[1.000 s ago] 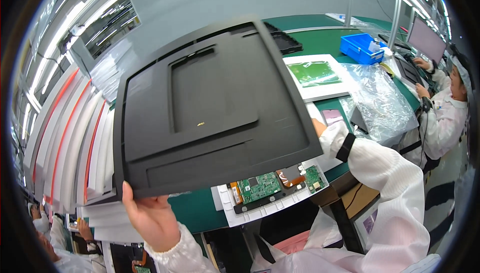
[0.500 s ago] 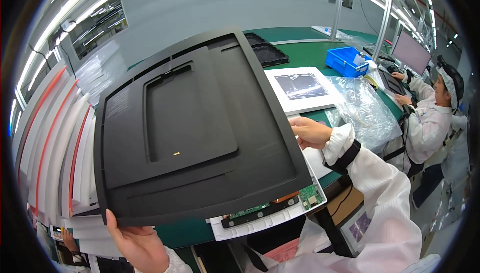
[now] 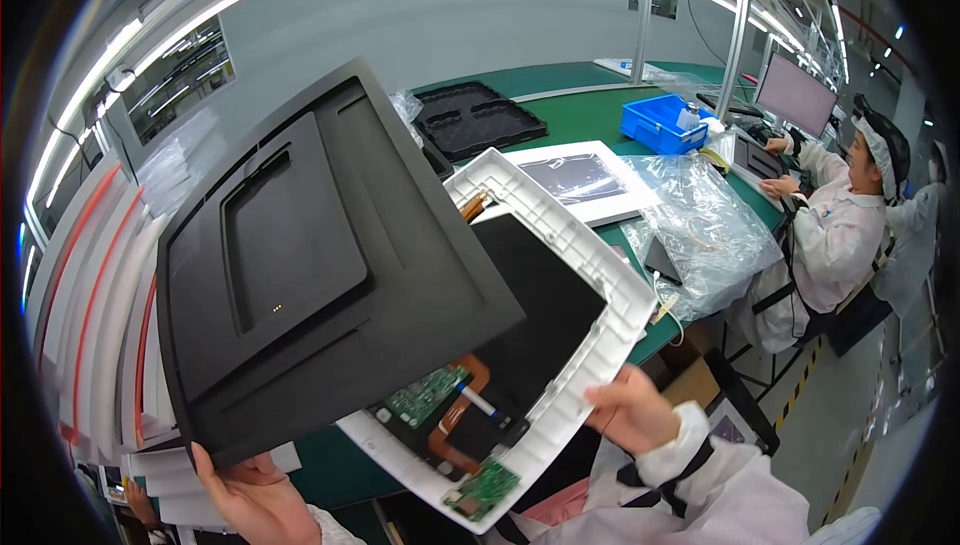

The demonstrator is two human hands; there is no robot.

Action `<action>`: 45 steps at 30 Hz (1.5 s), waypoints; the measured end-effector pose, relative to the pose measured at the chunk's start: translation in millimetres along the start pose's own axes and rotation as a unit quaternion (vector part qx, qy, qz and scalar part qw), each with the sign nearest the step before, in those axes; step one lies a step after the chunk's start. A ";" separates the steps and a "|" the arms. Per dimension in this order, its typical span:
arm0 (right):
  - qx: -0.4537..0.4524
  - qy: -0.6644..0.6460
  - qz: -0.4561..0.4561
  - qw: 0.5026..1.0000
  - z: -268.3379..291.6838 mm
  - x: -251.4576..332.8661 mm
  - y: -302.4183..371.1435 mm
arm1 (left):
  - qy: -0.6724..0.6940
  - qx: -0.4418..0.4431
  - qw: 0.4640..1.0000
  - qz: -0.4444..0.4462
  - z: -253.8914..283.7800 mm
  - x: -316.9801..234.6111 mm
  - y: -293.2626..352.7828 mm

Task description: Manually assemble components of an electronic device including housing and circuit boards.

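My left hand [image 3: 255,497] grips the lower left corner of a large black plastic panel [image 3: 410,290], its thumb at the edge. The panel is tilted, with a raised rectangular block and a deep recess in its face. Below and to its right lies a white plastic housing [image 3: 565,370], turned at an angle and partly hidden by the panel. Inside the housing are a dark flat sheet [image 3: 545,280], a green circuit board [image 3: 425,397], another green board [image 3: 482,490] and an orange-brown ribbon cable [image 3: 462,413]. My right hand [image 3: 635,413] is closed on the housing's right edge.
Foam-like white sheets with red edges [image 3: 95,295] stand at the left. On the green bench [image 3: 580,100] are a black moulded tray [image 3: 478,117], a white-framed display [image 3: 580,180], clear plastic bags [image 3: 705,235] and a blue bin [image 3: 662,125]. A co-worker [image 3: 830,215] sits at the right.
My right hand has left the black panel's right edge and moved down onto the white housing. The panel has shifted left, and the housing, now turned, shows much more of itself.
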State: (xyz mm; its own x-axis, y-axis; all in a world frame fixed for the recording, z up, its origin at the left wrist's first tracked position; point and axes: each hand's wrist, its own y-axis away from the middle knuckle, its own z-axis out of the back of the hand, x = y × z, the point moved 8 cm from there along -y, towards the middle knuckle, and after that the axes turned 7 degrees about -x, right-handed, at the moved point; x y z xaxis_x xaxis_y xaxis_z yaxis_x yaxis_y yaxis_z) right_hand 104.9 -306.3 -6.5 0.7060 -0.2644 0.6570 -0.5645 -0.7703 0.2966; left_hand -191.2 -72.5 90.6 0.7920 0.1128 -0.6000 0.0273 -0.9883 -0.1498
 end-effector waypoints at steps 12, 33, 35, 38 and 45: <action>-0.053 -0.151 -0.002 0.987 -8.3 -80.8 13.2 | -0.002 -0.010 1.000 0.012 -4.9 3.5 1.7; 0.167 0.138 -0.287 0.933 1.6 -51.1 37.9 | 0.055 0.084 0.992 0.078 -31.3 24.5 13.9; 0.092 0.292 -0.010 0.952 -18.3 16.0 24.8 | 0.025 0.017 0.994 0.103 -34.6 41.2 19.9; 0.029 0.461 0.438 0.771 -75.0 95.7 -3.6 | 0.026 0.032 0.988 0.148 -46.3 39.2 26.5; 0.243 0.503 0.670 0.489 -158.9 151.3 -2.8 | -0.038 0.087 0.973 0.213 -81.2 50.9 27.1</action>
State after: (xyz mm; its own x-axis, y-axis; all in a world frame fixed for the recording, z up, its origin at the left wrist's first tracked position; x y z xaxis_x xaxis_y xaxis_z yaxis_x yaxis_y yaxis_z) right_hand 145.3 -252.0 202.3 -0.8642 -0.4893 0.1173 0.1082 -0.4084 -0.9063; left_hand -100.6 -101.9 119.8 0.6620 -0.2887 -0.6917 -0.4012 -0.9160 -0.0017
